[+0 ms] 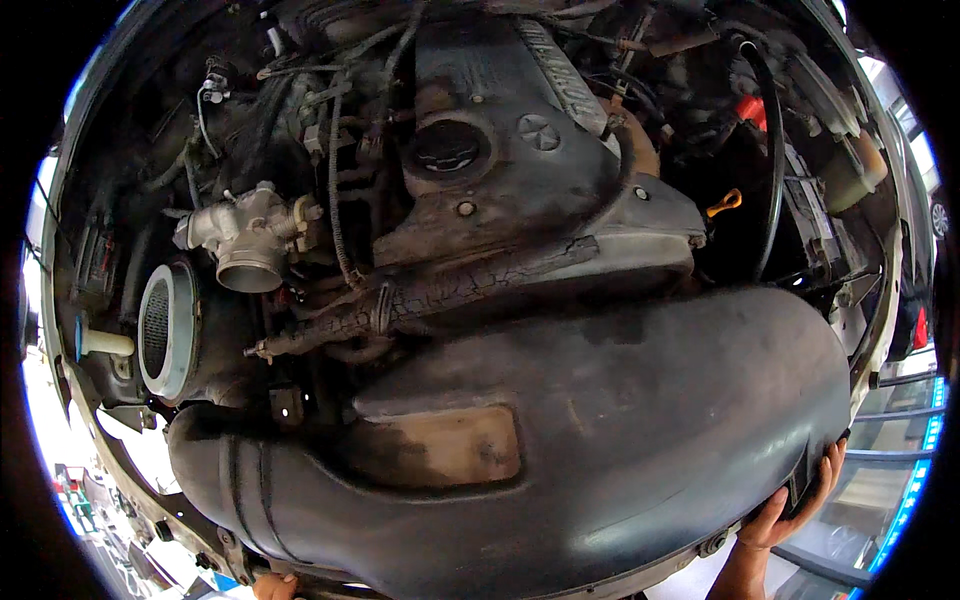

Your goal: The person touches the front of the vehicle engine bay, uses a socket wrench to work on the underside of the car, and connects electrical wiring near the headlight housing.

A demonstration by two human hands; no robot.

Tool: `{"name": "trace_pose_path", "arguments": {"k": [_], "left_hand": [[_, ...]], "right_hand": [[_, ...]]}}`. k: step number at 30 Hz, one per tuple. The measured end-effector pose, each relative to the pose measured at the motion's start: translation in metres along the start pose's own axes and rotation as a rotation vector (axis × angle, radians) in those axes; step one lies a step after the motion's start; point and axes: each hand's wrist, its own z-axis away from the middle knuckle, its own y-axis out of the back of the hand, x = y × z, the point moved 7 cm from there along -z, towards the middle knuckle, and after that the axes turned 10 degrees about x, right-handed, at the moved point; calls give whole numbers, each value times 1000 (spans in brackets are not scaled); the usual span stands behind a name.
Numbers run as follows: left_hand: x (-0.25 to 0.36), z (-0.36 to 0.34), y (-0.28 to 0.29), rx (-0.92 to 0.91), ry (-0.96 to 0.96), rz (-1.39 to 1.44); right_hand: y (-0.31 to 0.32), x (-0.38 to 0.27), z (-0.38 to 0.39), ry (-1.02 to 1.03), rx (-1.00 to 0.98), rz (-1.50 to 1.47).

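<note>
A large black plastic air intake duct [680, 420] lies across the front of the engine bay, with a ribbed narrower section toward its left end. At its right end my right hand [795, 500] is closed around the edge, thumb on the near side and fingers reaching up along the outer side. Only a small part of my left hand [275, 586] shows at the lower rim, close beside the duct's lower left edge; most of its fingers are hidden. Behind the duct sits the dark engine cover [510, 150] with a round oil filler cap [447, 148].
On the left stand a metal throttle body [245, 240] and a round air filter [168, 330] with a pale rim. A cracked dark hose [440, 290] crosses behind the duct. Toward the right are a yellow dipstick handle [724, 203] and a black hose [772, 160].
</note>
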Motion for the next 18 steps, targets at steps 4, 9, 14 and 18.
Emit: {"name": "trace_pose_path", "arguments": {"k": [4, 9, 14, 18], "left_hand": [[0, 1, 0, -12, -24, 9], [-4, 5, 3, -20, 0, 41], [1, 3, 3, -43, 0, 8], [-16, 19, 11, -198, 79, -89]], "right_hand": [[0, 1, -1, -16, 13, 22], [1, 3, 1, -35, 32, 20], [4, 2, -1, -5, 26, 0], [6, 0, -3, 57, 2, -46]]}}
